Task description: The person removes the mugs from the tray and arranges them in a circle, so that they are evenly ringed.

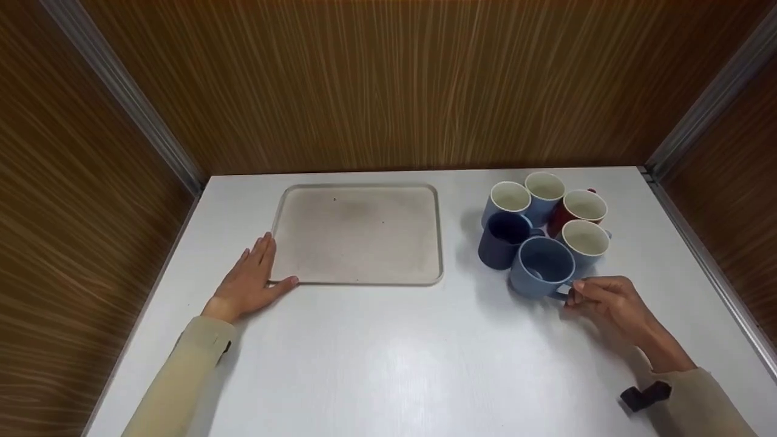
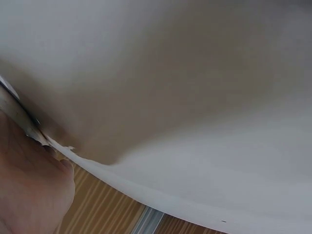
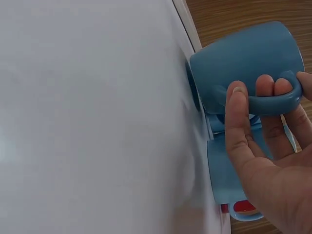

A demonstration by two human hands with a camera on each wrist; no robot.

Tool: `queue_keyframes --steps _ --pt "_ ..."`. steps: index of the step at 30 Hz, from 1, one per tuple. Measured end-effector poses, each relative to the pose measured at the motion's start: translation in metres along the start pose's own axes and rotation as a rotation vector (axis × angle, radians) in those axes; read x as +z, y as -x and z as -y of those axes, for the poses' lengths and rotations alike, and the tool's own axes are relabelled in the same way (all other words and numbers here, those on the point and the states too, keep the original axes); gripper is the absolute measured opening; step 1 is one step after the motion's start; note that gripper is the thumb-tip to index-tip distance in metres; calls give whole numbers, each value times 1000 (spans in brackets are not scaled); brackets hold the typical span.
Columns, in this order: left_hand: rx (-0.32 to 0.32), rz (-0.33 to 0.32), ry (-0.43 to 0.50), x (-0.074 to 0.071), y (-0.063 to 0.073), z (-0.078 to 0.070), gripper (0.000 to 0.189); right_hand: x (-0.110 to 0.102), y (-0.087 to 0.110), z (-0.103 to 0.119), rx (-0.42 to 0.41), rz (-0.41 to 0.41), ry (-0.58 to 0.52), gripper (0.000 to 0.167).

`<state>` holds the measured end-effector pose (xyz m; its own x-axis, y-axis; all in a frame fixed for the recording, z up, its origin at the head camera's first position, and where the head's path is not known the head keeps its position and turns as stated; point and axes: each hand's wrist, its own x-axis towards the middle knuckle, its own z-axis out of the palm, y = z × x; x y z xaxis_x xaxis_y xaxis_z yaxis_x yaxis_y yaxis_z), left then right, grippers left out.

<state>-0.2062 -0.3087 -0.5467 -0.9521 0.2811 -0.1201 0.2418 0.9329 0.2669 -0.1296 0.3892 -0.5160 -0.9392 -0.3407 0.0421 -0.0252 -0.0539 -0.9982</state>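
My right hand (image 1: 613,301) holds a blue mug (image 1: 537,282) by its handle at the front of a group of several mugs. In the right wrist view, the fingers (image 3: 237,109) curl through and along the handle (image 3: 274,105). Just left of it stands a dark navy mug (image 1: 499,250); a light blue mug with a cream inside (image 1: 587,241) is behind on the right. My left hand (image 1: 249,284) lies with straight fingers at the near left corner of a beige tray (image 1: 364,240). The left wrist view shows mostly tabletop and part of that hand.
Farther back stand two more light blue mugs (image 1: 508,197) (image 1: 545,188) and a red mug (image 1: 581,209), close together. The white table (image 1: 388,352) is bounded by wood-grain panels (image 1: 388,85) at the back and sides, with metal corner strips.
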Motion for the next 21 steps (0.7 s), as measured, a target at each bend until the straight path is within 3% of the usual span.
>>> queue_keyframes --steps 21 --pt "-6 -8 -7 0 1 -1 115 -9 0 -1 118 -90 6 31"
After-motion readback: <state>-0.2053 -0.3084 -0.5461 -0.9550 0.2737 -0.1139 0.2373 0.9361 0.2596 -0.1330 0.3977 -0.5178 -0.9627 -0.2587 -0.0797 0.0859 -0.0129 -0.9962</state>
